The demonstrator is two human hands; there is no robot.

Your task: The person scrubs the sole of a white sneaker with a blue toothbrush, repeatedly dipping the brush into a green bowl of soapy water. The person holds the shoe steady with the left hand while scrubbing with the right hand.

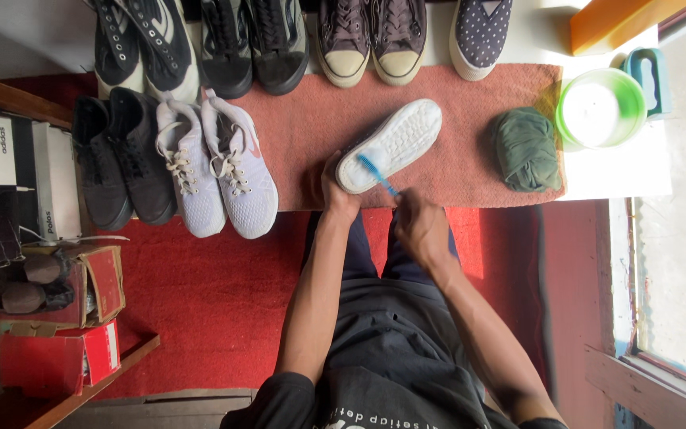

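The person sat at the edge of the red carpet, both forearms reaching forward over the knees. The right hand was closed around the handle of a blue toothbrush, whose bristle end lay on the heel part of the sole. The left hand was clamped on the heel end of a white sneaker, turned sole-up and angled away to the right on the reddish towel. From where I stood it looked like the scrubbing of the sole was under way, at the heel; working further along would seem to call for short strokes toward the toe while the left hand kept the shoe from sliding. The shoe lay just ahead of both hands, its toe pointing away from them. To the left on the same towel stood a pale lavender pair of sneakers and a black pair beside it. To the right lay a bunched green cloth, and past it a green basin with pale liquid. Farthest off, a row of more shoes lined the far edge.
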